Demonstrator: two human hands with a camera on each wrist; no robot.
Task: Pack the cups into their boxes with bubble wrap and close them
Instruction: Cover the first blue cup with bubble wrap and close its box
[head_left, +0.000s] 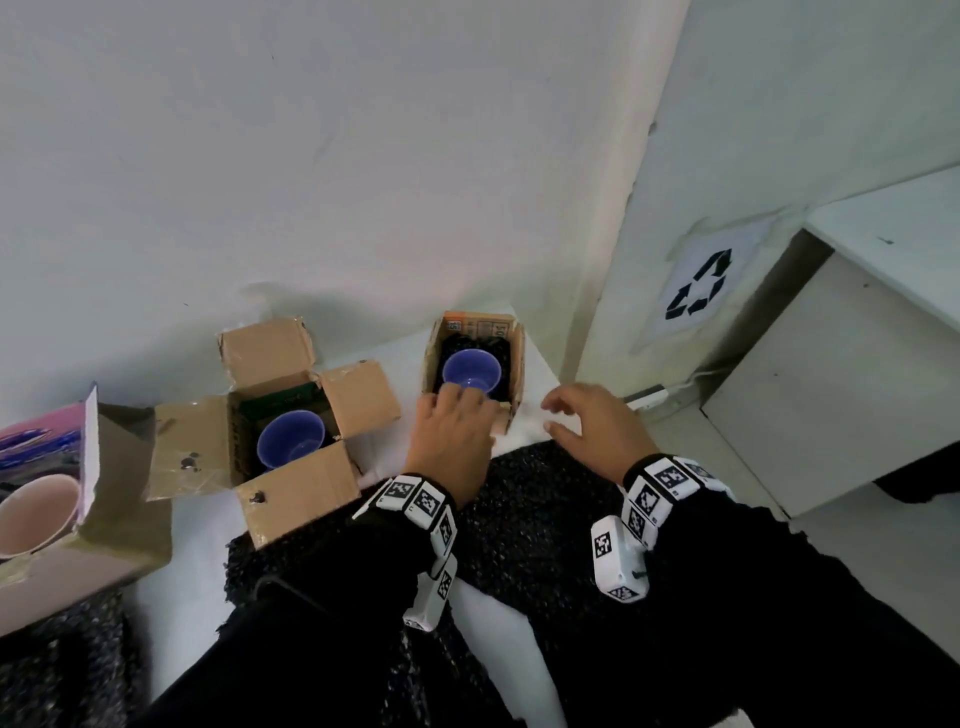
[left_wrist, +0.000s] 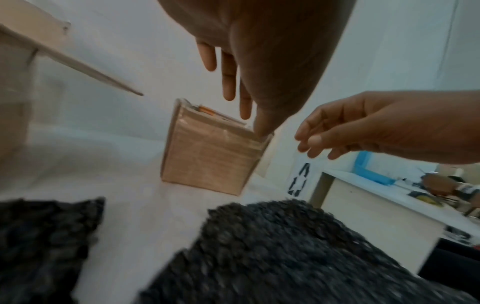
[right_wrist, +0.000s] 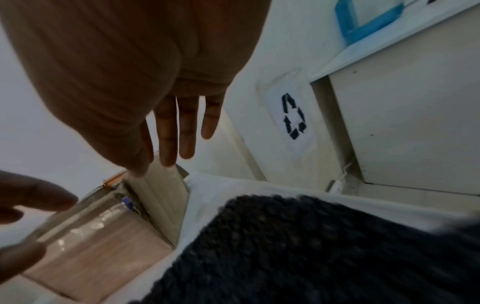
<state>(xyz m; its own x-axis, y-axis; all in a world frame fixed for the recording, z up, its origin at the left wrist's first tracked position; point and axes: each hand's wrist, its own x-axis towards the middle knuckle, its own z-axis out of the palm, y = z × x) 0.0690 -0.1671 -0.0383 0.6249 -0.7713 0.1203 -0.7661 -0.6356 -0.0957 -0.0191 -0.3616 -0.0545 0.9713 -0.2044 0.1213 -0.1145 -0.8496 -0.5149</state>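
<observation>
A small cardboard box (head_left: 517, 364) stands open at the back of the white table (head_left: 182, 597), holding a blue cup (head_left: 471, 370) nested in black bubble wrap. My left hand (head_left: 457, 410) hovers over its near rim with fingers straight; in the left wrist view the thumb touches the top corner of the box (left_wrist: 210, 152). My right hand (head_left: 566, 415) floats just right of the box, fingers loosely spread, holding nothing. A second open box (head_left: 208, 447) with a blue cup (head_left: 291, 439) sits left of it. A sheet of black bubble wrap (head_left: 545, 499) lies under my wrists.
At the far left a printed box (head_left: 119, 509) holds a pink cup (head_left: 36, 514). The wall runs close behind the boxes. A recycling sign (head_left: 698, 286) and a white cabinet (head_left: 831, 389) stand past the table's right edge. More bubble wrap (head_left: 62, 665) lies at the lower left.
</observation>
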